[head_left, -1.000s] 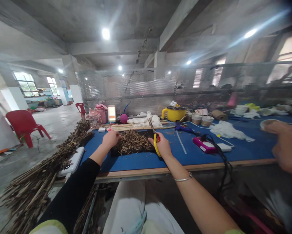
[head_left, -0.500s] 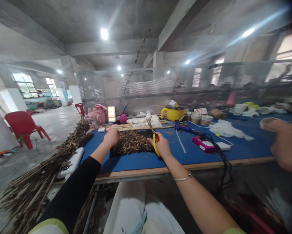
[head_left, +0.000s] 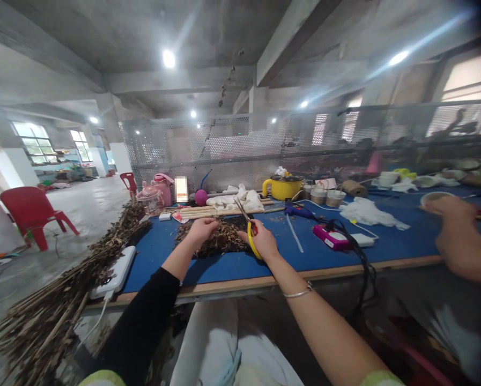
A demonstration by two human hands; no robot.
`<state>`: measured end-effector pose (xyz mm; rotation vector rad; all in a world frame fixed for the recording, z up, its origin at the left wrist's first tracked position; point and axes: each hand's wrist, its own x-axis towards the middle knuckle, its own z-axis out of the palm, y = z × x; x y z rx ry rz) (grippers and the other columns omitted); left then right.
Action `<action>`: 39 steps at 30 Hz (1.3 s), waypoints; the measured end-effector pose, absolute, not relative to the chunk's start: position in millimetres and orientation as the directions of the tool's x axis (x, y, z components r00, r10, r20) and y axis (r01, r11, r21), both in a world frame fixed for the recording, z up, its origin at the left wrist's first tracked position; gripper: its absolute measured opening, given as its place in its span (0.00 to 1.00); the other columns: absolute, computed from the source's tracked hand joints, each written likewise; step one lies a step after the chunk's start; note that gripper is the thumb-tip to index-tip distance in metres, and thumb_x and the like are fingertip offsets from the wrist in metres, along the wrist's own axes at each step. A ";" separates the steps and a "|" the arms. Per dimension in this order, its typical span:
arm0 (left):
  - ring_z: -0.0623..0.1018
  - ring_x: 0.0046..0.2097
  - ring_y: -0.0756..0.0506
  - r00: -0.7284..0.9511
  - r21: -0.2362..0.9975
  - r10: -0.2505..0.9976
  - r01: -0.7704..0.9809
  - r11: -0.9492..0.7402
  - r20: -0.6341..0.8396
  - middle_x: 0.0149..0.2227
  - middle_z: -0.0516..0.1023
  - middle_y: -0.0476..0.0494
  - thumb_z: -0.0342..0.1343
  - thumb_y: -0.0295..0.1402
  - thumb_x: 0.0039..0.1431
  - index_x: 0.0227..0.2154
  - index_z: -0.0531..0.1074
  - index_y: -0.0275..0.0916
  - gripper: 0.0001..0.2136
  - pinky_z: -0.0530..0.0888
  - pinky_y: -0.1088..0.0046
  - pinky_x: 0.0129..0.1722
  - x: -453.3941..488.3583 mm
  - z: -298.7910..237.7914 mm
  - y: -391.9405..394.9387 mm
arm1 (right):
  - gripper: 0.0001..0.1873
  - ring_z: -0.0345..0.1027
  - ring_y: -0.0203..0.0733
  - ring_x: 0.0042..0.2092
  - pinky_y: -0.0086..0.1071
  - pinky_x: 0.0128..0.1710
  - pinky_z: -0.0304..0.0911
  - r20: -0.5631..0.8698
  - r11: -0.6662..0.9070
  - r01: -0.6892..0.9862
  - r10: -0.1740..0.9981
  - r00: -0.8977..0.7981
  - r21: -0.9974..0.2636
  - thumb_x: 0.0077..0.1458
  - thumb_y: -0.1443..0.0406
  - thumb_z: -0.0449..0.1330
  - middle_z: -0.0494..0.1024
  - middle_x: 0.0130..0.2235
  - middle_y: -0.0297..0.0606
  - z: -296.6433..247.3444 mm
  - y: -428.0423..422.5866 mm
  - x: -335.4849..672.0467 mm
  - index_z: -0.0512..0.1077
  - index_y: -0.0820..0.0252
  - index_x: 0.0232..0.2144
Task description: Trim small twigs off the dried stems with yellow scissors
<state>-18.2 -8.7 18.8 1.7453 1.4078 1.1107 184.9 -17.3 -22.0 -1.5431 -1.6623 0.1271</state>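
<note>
My right hand [head_left: 263, 240] grips scissors [head_left: 253, 247] with yellow and red handles, their blades pointing up and away over the table. In front of me a heap of dry brown plant bits [head_left: 228, 236] lies on a dark base on the blue table top [head_left: 224, 271]. Over the left part of this heap is my left hand [head_left: 202, 230], its fingers drawn together in a pinch. Whatever may be between those fingertips is too small to make out.
A big bundle of dried stalks [head_left: 59, 289] leans over the table's left end, beside a white power bank [head_left: 117, 272]. Behind the heap lie sticks and white cloth [head_left: 246, 198]. A yellow pot [head_left: 285, 188] and magenta box [head_left: 331, 238] stand right. A co-worker's hand [head_left: 453, 214] is at far right.
My left hand has moved right, from the heap's left edge to over it. My right hand keeps hold of the scissors in nearly the same place. The view has shifted slightly.
</note>
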 end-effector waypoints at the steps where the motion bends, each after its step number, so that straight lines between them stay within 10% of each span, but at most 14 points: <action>1: 0.64 0.20 0.55 0.084 0.922 0.978 0.324 -0.210 0.193 0.19 0.66 0.50 0.51 0.42 0.48 0.23 0.70 0.34 0.14 0.63 0.80 0.20 -6.7 14.7 -10.4 | 0.29 0.68 0.45 0.38 0.32 0.33 0.58 0.493 0.243 0.778 0.865 0.097 -0.579 0.41 0.50 0.59 0.74 0.37 0.38 -21.9 -17.9 184.6 0.62 0.53 0.46; 9: 0.65 0.21 0.55 0.187 0.990 0.972 -0.017 -0.141 0.142 0.20 0.67 0.50 0.59 0.44 0.40 0.26 0.70 0.33 0.17 0.61 0.81 0.19 18.0 -9.4 -18.8 | 0.30 0.64 0.45 0.42 0.31 0.38 0.57 0.567 0.371 0.790 0.823 -0.036 -0.488 0.43 0.53 0.59 0.69 0.42 0.42 -22.3 -21.6 181.2 0.60 0.59 0.47; 39: 0.67 0.20 0.55 0.324 0.991 0.942 0.066 -0.116 0.089 0.19 0.69 0.49 0.60 0.43 0.38 0.25 0.70 0.33 0.17 0.56 0.82 0.15 17.7 -16.5 -24.6 | 0.28 0.65 0.39 0.35 0.28 0.33 0.57 0.569 0.427 0.765 0.816 -0.097 -0.482 0.42 0.55 0.59 0.70 0.35 0.37 -24.9 -16.5 182.4 0.62 0.57 0.47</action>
